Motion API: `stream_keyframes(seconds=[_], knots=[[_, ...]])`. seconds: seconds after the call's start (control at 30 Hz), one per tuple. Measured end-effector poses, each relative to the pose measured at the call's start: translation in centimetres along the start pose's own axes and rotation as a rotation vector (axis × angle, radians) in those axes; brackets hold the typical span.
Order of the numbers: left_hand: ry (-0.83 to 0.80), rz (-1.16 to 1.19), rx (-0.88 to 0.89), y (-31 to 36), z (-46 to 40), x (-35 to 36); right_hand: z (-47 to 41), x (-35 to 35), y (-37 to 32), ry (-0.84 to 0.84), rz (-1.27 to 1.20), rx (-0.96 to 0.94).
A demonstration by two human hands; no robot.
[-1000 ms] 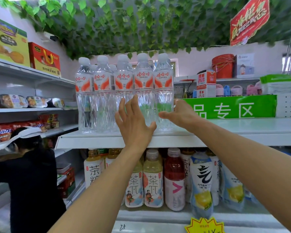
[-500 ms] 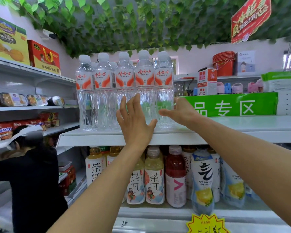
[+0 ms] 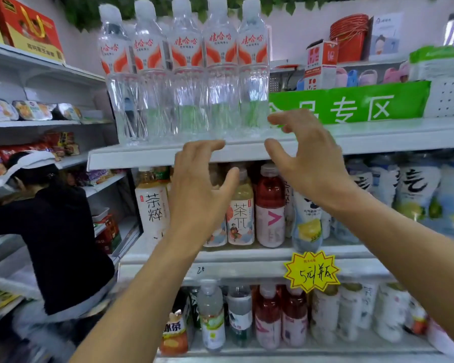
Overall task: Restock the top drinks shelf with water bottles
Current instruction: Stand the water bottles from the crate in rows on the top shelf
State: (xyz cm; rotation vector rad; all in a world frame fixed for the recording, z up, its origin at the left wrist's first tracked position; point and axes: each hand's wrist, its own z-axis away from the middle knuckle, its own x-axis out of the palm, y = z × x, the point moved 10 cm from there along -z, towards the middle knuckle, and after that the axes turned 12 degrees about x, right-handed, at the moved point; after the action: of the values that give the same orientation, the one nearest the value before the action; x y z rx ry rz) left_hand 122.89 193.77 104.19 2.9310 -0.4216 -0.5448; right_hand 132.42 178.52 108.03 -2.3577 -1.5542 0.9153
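Five clear, red-labelled water bottles (image 3: pixel 184 72) upright, side by side at the top shelf's (image 3: pixel 378 138) left front edge

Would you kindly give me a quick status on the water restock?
Left hand and right hand both open, holding nothing, in front of the top shelf. Five water bottles upright in the front row at its left end. Nothing blocking.

Top shelf (image 3: pixel 378 137): 5 water bottles (image 3: pixel 186 74) packed side by side at left front, no gap btwn them. Bare shelf to their right, w/ green sign (image 3: pixel 351 103) standing at the back of it. Left hand (image 3: pixel 199 189) and right hand (image 3: pixel 304 155) both hang in front of shelf edge, holding nothing. Shelf below crammed w/ tea bottles (image 3: pixel 240 213), no slots.
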Motion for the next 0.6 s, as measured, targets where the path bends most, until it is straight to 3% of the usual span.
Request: stream_keyframes(seconds=[0.23, 0.47, 0.6], knots=[[-0.196, 0.183, -0.162, -1.3, 11.8, 0.4, 12.3, 2.6, 3.6, -0.163, 0.023, 0.094], [-0.554, 0.289, -0.634, -6.6, 31.6, 5.3, 28.2, 12.2, 11.5, -0.708, 0.067, 0.447], [-0.668, 0.354, -0.93, -7.8, 43.1, 7.1, 38.1, 16.5, 15.8, -1.019, 0.077, 0.667]])
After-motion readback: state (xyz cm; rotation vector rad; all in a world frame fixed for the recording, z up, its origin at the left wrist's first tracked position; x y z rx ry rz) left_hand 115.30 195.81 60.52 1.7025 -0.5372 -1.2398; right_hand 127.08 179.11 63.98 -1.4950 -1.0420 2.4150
